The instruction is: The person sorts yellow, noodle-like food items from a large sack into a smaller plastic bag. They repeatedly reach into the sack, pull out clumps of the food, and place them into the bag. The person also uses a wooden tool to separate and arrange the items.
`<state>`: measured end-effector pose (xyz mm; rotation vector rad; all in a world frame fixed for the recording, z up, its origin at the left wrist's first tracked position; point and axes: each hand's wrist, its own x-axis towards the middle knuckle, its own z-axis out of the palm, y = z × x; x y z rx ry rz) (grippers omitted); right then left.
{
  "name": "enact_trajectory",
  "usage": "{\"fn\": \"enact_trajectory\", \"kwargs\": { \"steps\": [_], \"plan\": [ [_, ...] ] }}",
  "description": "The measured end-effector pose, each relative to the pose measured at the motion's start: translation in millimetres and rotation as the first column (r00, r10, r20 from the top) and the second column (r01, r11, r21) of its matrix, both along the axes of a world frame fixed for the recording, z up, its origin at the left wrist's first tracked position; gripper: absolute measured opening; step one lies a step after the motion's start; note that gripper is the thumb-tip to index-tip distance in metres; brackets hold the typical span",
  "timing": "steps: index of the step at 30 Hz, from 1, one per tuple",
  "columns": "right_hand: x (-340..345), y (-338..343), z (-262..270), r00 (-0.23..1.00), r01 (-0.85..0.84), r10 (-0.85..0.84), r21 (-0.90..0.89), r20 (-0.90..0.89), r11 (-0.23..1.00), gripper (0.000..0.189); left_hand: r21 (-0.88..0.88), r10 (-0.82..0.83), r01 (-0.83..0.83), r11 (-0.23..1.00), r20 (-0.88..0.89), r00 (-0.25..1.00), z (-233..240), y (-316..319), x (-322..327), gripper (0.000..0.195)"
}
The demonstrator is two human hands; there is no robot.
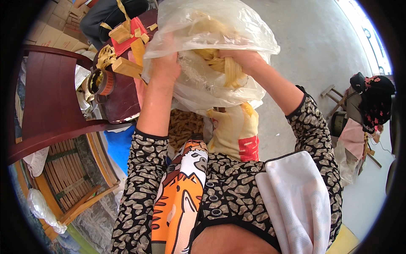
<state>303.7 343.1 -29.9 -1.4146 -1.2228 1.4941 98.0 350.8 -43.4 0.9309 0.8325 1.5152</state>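
A large translucent plastic bag point(222, 95) spreads open between my hands, over my lap. My left hand point(166, 65) grips its left edge, with the fingers partly behind the film. At the bag's mouth, my right hand point(244, 60) is closed on a bundle of flat yellowish strips point(233, 71); part of the bundle hangs below my fingers. Fine pale threads cling to the plastic beside it. More yellowish material shows blurred through the upper film. Under the bag, a cream, yellow and red cloth point(234, 136) covers my leg.
At left, a dark red table point(122, 104) holds wooden blocks point(127, 66), coiled strips point(106, 56) and a round container point(102, 82). A dark red chair point(47, 95) adjoins it. Braided material point(185, 127) lies below the bag. One person sits beyond the table, another at far right near a wooden stool point(336, 98).
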Motion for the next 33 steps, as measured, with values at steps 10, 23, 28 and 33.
{"fn": "enact_trajectory", "kwargs": {
  "steps": [10, 23, 28, 33],
  "plan": [
    [32.2, -55.0, 70.8, 0.932, -0.067, 0.083, 0.058, -0.354, 0.996, 0.036, -0.007, 0.209, -0.220, 0.976, -0.281, 0.937, 28.7, -11.5, -0.1, 0.035],
    [92.5, -93.3, 24.0, 0.970, 0.121, -0.123, -0.024, -0.211, 0.992, 0.026, 0.041, -0.463, 0.464, 0.885, -0.040, 0.886, 3.4, -84.6, 121.7, 0.026],
    [73.9, -91.8, 25.1, 0.894, -0.012, -0.018, -0.063, -0.447, 0.998, 0.023, -0.608, -0.115, 0.157, 0.779, 0.107, 0.988, -30.8, -47.0, 82.2, 0.024],
    [66.1, -101.1, 12.6, 0.894, 0.062, -0.071, -0.035, -0.443, 0.997, 0.027, -0.720, -0.299, 0.275, 0.638, 0.098, 0.949, -42.1, -77.8, 77.0, 0.051]
  ]
}}
